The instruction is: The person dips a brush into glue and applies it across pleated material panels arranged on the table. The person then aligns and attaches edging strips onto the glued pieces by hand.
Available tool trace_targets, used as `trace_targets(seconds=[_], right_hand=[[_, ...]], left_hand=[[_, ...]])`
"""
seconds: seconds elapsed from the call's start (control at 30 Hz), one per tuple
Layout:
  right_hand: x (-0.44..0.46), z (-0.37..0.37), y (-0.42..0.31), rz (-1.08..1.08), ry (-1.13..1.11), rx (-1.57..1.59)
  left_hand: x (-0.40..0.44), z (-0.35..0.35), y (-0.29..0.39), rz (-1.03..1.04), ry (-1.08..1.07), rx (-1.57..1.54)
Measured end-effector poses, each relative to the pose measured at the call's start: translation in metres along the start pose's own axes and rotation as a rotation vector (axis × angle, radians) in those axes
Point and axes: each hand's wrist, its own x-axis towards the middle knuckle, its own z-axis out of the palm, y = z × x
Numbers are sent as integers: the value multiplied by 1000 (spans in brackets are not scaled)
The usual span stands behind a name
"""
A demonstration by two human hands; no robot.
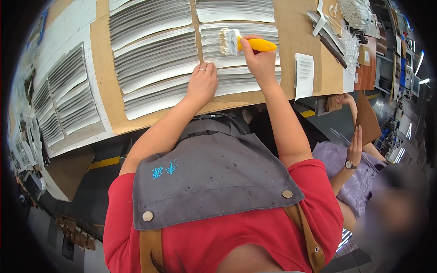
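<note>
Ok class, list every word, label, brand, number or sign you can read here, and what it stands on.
"丰源", apparently: blue characters on the apron.
Watch on the other person's wrist: dial too small to read.
Pale patch at right: any print too small.

**Busy at both sides**

At the right, a co-worker [336, 157] in a light purple patterned top wears a round wristwatch [349, 164]. A brown board [368, 119] tilts just beside that person's raised palm. A loose tangle of white strings [351, 48] lies at the upper right. At lower left, a yellow stripe [104, 163] crosses the dark floor [98, 182]. Bright lamps [424, 81] show at far right.
</note>
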Motion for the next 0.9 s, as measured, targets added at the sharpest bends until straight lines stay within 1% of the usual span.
trace_targets(seconds=[0.13,0.17,0.27,0.3,0.33,0.4,0.5,0.6,0.67,0.77,0.83,0.9], right_hand=[[-5,14,-3,-37,-34,-12],[-8,19,-7,-7,-56,8],[-13,43,1,-71,-102,48],[-11,49,7,-176,-128,-79],[-6,50,12,-219,-135,-139],[-2,49,14,-310,-134,-263],[6,35,18,-232,-63,-225],[0,34,4,-233,-156,-98],[-6,37,9,-287,-193,-160],[0,33,20,-405,-207,-255],[13,16,32,-475,-202,-313],[22,-9,45,-454,-176,-381]], left_hand=[[-1,4,-1,-5,25,5],[-1,3,-2,-6,29,12],[1,4,-3,14,65,-16],[1,5,-3,12,62,-15],[3,7,-5,3,59,-14],[4,8,-6,-6,47,-1],[6,9,-7,-20,19,18],[8,8,-8,-24,0,16],[10,5,-9,-29,-42,17],[10,8,-11,-21,3,38],[11,7,-13,-24,-10,38],[13,7,-14,-20,-13,43]])
